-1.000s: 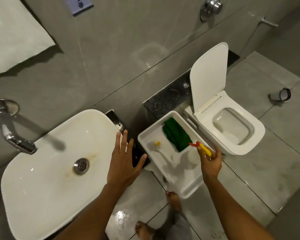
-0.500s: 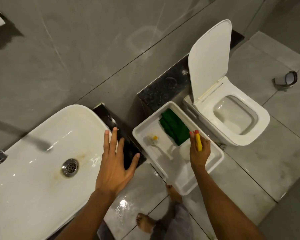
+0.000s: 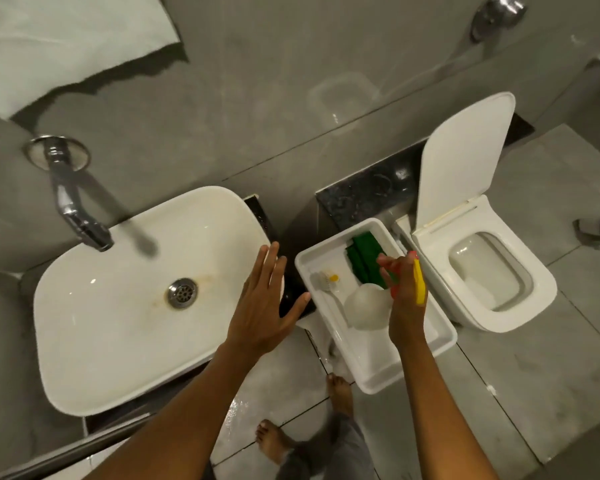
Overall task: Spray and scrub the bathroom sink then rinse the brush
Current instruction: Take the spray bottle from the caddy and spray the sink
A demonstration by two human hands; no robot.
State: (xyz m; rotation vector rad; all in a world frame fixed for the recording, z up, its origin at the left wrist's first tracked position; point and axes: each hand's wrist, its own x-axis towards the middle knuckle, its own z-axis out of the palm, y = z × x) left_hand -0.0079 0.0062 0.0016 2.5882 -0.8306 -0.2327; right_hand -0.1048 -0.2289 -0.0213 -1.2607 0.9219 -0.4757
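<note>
Over the white rectangular plastic tray (image 3: 440, 332), your right hand (image 3: 404, 299) grips the round white spray bottle (image 3: 366, 308) by its yellow and red trigger head (image 3: 419, 282), fingers wrapped around it. Your left hand (image 3: 262, 306) is flat, fingers spread and holding nothing, over the right rim of the white ceramic sink (image 3: 125, 306). Inside the tray lie the white scrub brush (image 3: 328, 282) and a folded green cloth (image 3: 362, 258), just beside the white toilet (image 3: 482, 271).
</note>
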